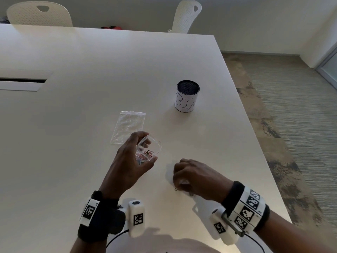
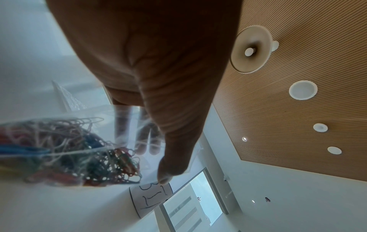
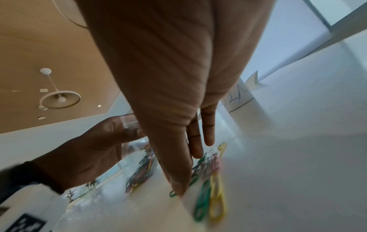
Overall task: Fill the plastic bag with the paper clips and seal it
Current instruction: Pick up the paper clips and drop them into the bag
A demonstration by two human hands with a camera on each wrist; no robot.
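Head view: left hand (image 1: 127, 161) at lower centre, fingers and thumb curled round a clear plastic container (image 1: 148, 148) of coloured paper clips (image 1: 148, 153), raised off the white table (image 1: 91, 79). Right hand (image 1: 195, 177) just right of it, knuckles up, fingertips pressed down on loose paper clips (image 3: 210, 180) on the tabletop; whether pinched, impossible to tell. Plastic bag (image 1: 128, 126) flat and apart, just above the left hand. Mesh cup (image 1: 187, 98) at upper centre right, hand-lettered "BIN".
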